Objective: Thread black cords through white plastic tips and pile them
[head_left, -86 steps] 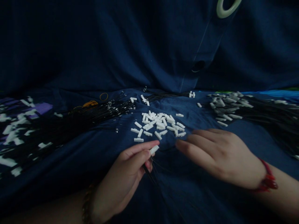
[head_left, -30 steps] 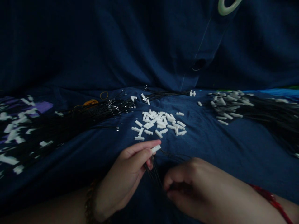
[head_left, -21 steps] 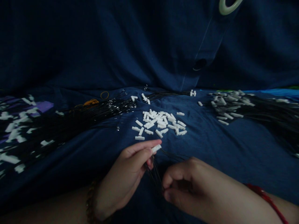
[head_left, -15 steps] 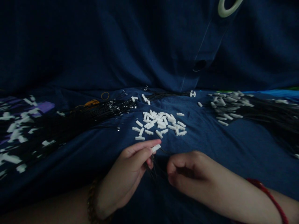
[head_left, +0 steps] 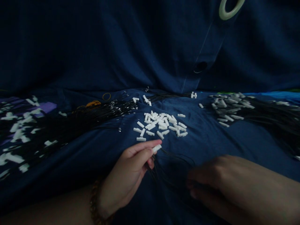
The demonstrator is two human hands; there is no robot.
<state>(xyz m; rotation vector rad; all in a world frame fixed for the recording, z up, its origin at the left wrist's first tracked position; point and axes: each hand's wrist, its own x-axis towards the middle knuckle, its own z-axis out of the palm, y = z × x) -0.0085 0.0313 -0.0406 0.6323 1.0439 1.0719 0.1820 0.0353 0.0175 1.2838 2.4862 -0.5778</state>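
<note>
My left hand point(head_left: 133, 170) pinches a small white connector point(head_left: 157, 148) between thumb and index finger, with thin dark wires point(head_left: 173, 153) trailing from it down and to the right. To the right, my right hand point(head_left: 222, 184) is blurred by motion and in shadow, near the far loop of those wires; whether its fingers hold any wire does not show. Just beyond my left fingertips a loose pile of white connectors point(head_left: 161, 122) lies on the dark blue cloth point(head_left: 199, 140).
Black wires with bare metal ends point(head_left: 105, 111) lie left of the pile. White-ended bundles sit at far left point(head_left: 17, 134) and right point(head_left: 225, 104). An orange band point(head_left: 93, 103) and a purple piece point(head_left: 48, 107) are at left. A pale ring point(head_left: 225, 15) hangs at the top.
My right hand has moved right and toward the bottom edge, away from my left hand. More of the wires between them shows. My left hand keeps its pinch on the connector.
</note>
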